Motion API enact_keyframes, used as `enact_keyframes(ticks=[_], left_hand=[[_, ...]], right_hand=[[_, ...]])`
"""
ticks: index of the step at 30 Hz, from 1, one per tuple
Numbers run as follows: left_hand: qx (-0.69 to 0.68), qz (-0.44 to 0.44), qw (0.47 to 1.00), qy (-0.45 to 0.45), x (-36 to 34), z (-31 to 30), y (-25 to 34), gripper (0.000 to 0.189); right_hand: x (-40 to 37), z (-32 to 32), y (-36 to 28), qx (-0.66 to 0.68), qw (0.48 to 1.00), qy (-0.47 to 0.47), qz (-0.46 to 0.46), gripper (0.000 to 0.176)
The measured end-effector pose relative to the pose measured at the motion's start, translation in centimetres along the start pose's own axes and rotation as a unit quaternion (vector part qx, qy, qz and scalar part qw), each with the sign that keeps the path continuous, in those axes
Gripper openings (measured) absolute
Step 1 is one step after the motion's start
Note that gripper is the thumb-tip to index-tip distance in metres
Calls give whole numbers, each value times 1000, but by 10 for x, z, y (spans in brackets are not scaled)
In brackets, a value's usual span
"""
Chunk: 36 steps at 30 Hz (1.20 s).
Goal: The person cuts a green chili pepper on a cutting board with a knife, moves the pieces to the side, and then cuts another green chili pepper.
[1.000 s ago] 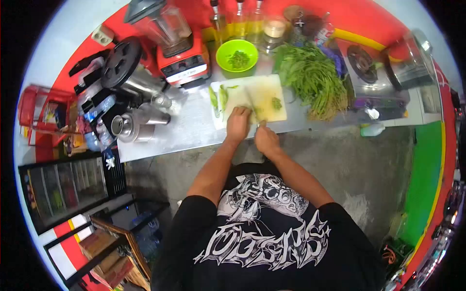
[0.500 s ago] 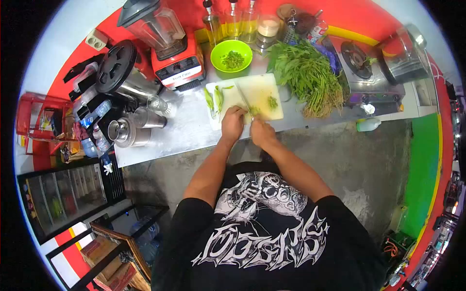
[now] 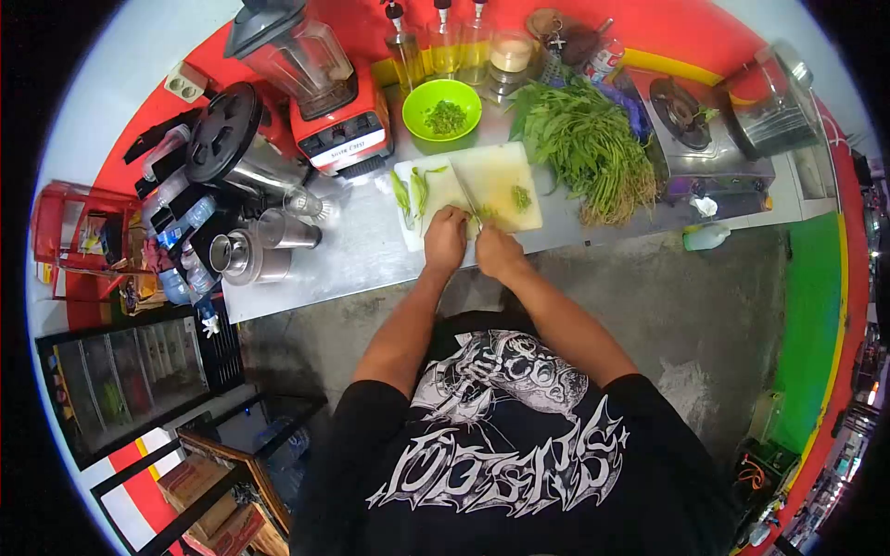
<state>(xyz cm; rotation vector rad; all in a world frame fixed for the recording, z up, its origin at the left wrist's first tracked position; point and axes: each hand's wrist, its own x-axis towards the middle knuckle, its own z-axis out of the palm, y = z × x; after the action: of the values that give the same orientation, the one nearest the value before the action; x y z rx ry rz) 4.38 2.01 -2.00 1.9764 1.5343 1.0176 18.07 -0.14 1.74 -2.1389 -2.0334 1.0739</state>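
Note:
My right hand [image 3: 499, 250] is wrapped round the handle of a knife [image 3: 465, 190], whose blade points away from me over the white cutting board [image 3: 505, 162]. Close to the blade's left side, my left hand [image 3: 446, 236] presses down on the board with curled fingers; what they hold is hidden. Long green chillies [image 3: 420, 190] lie at the board's left part. A small heap of chopped green pieces [image 3: 521, 196] rests at its right, and more bits lie by the blade. Behind the board stands a bright green bowl [image 3: 417, 102] with chopped greens in it.
A bunch of leafy greens [image 3: 593, 148] lies right of the board, beside a gas stove [image 3: 709, 167]. A red blender [image 3: 343, 134] and bottles [image 3: 445, 46] stand at the back. Metal cups [image 3: 287, 229] are at the left of the steel table [image 3: 324, 269].
The view has shifted very slightly. My hands and the knife stay at nearly the same place on the board, with only a small shift of the right hand.

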Motion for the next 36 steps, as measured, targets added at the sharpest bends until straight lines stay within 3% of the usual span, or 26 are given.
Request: enact_keyframes(ticks=[12, 15, 17, 25, 31, 36], left_hand=[[35, 64, 997, -26, -1, -7, 1, 13], [45, 38, 998, -38, 7, 2, 2, 12], [42, 25, 998, -40, 15, 11, 2, 13], [28, 28, 999, -27, 20, 23, 6, 12], [39, -9, 998, -41, 26, 21, 15, 12], [55, -15, 997, -59, 23, 22, 9, 12]], right_hand=[[-7, 8, 21, 70, 995, 57, 33, 41], [-10, -9, 33, 54, 995, 44, 70, 37], [-14, -17, 36, 56, 990, 88, 92, 39], [-12, -20, 22, 59, 987, 146, 32, 44], [-11, -20, 5, -33, 995, 86, -40, 40], [-5, 5, 3, 7, 994, 103, 26, 33]])
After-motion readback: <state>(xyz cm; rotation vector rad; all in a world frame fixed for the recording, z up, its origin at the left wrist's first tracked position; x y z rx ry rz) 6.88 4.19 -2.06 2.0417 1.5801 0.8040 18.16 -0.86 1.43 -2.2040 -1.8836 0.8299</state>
